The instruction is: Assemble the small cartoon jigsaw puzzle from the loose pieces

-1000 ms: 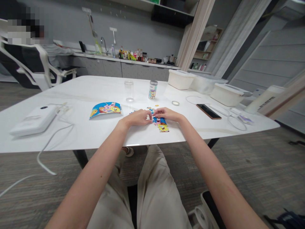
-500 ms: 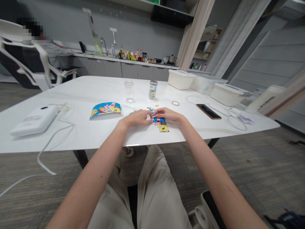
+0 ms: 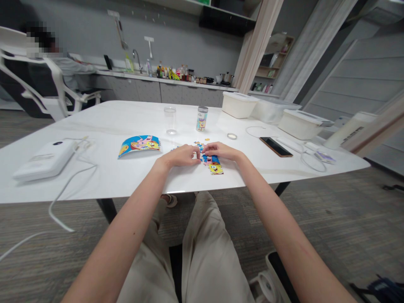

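A partly joined cartoon jigsaw puzzle (image 3: 212,163) lies on the white table (image 3: 132,122) near its front edge. My left hand (image 3: 180,156) rests on the table with its fingers curled, fingertips pinched on a small puzzle piece at the puzzle's left edge. My right hand (image 3: 221,150) lies over the puzzle's top part, fingers bent and pressing on the pieces beside the left fingertips. A curled printed picture card (image 3: 139,144) lies to the left. Behind stand an empty clear tube (image 3: 170,120) and a small printed jar (image 3: 202,118); a round lid (image 3: 232,136) lies to the right.
A white device (image 3: 46,159) with a trailing cable sits at the table's left. A phone (image 3: 275,147), cables and white lidded boxes (image 3: 240,104) occupy the right side. Another person sits in a white chair (image 3: 50,84) at the far left. A kitchen counter runs along the back wall.
The hands have stayed almost still on the puzzle, with only slight finger shifts. The camera has tilted very slightly.
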The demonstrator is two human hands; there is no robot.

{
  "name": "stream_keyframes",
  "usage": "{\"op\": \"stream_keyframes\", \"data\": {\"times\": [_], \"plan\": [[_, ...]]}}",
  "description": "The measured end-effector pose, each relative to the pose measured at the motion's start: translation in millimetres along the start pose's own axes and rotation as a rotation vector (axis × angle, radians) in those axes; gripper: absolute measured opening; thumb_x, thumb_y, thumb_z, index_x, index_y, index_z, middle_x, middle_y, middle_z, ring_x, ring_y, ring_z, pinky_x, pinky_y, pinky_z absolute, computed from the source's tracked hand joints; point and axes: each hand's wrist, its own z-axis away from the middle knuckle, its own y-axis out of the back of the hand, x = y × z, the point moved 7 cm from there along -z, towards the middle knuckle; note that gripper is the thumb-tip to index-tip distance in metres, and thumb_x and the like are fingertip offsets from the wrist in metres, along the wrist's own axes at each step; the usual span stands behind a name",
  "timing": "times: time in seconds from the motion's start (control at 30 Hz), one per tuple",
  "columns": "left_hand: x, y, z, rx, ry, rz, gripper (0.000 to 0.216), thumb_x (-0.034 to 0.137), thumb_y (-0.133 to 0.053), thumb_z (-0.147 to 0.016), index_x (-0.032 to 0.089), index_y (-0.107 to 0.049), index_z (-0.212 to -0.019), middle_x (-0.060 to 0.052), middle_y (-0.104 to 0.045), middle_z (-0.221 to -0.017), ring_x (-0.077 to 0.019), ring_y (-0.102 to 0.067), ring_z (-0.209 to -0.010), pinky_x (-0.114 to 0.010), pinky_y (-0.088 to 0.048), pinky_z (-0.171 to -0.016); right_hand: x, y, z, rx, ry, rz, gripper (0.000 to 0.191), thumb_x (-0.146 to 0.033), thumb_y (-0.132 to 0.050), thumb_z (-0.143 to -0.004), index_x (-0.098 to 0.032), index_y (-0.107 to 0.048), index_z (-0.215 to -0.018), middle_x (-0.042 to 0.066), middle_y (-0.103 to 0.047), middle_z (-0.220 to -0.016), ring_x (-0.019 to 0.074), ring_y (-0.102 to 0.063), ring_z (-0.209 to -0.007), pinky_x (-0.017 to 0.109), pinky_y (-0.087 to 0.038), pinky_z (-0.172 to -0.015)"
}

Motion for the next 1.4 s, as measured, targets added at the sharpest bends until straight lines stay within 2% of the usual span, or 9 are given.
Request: {"op": "stream_keyframes", "data": {"times": [0.13,0.33,0.7,0.87,1.0,1.3,1.4], "plan": [[-0.7,0.5,0.2,-0.007,-0.007,-0.009,0.026,0.041,-0.058,-0.080,0.018,-0.069,-0.088,-0.003,-0.064,-0.075,-0.0150,-0.057,-0.068,-0.025,-0.040,-0.066,0.0,0.1,-0.2,0.001,-0.005,0.005,0.029,-0.035,-0.077,-0.070,-0.014,-0.069,-0.089,0.002,-0.068,-0.080,0.0133,-0.058,-0.074,0.028,-0.045,-0.074],[-3.0,5.2,2.9,0.007,0.029,0.028,0.028,0.024,-0.055,-0.076,0.017,-0.068,-0.099,0.001,-0.060,-0.066,-0.0142,-0.055,-0.064,-0.024,-0.040,-0.066,0.4,0.3,-0.6,0.001,-0.003,0.011,0.031,-0.037,-0.078,-0.070,-0.014,-0.069,-0.089,0.002,-0.068,-0.080,0.0134,-0.058,-0.074,0.029,-0.045,-0.075],[-2.2,2.1,0.9,0.002,0.020,-0.001,0.027,0.036,-0.057,-0.079,0.017,-0.070,-0.093,-0.002,-0.063,-0.072,-0.0140,-0.055,-0.065,-0.024,-0.041,-0.066,-1.5,-0.3,-0.1,0.003,0.000,0.021,0.031,-0.036,-0.076,-0.071,-0.013,-0.069,-0.090,0.002,-0.068,-0.084,0.0131,-0.058,-0.075,0.028,-0.044,-0.074],[-0.9,2.4,1.3,0.002,-0.014,0.027,0.030,0.031,-0.055,-0.079,0.019,-0.069,-0.103,0.000,-0.062,-0.067,-0.0145,-0.057,-0.064,-0.024,-0.040,-0.065,-2.3,-0.9,-0.1,-0.009,0.010,0.020,0.030,-0.037,-0.076,-0.071,-0.014,-0.069,-0.089,0.001,-0.068,-0.081,0.0130,-0.058,-0.074,0.028,-0.045,-0.074],[-0.3,2.3,0.9,-0.015,-0.014,0.023,0.024,0.028,-0.055,-0.078,0.019,-0.071,-0.094,0.000,-0.063,-0.067,-0.0140,-0.057,-0.065,-0.024,-0.041,-0.065,-2.1,-0.2,-0.4,-0.002,0.009,0.026,0.031,-0.038,-0.077,-0.070,-0.014,-0.070,-0.089,0.002,-0.068,-0.081,0.0131,-0.058,-0.074,0.028,-0.045,-0.073],[-2.2,0.2,0.2,-0.020,0.034,-0.013,0.024,0.036,-0.058,-0.079,0.017,-0.071,-0.087,-0.003,-0.066,-0.073,-0.0146,-0.057,-0.065,-0.024,-0.040,-0.063,0.1,-0.1,-0.6,0.010,-0.004,0.015,0.030,-0.036,-0.077,-0.071,-0.014,-0.070,-0.090,0.003,-0.070,-0.086,0.0143,-0.060,-0.078,0.029,-0.046,-0.076],[-3.7,0.1,0.0,0.000,0.034,-0.010,0.025,0.035,-0.057,-0.080,0.017,-0.070,-0.092,-0.003,-0.066,-0.072,-0.0148,-0.057,-0.065,-0.024,-0.040,-0.064,0.9,0.2,-0.9,0.009,-0.005,0.009,0.030,-0.036,-0.077,-0.070,-0.014,-0.070,-0.090,0.003,-0.070,-0.086,0.0142,-0.060,-0.078,0.029,-0.046,-0.076]]}}
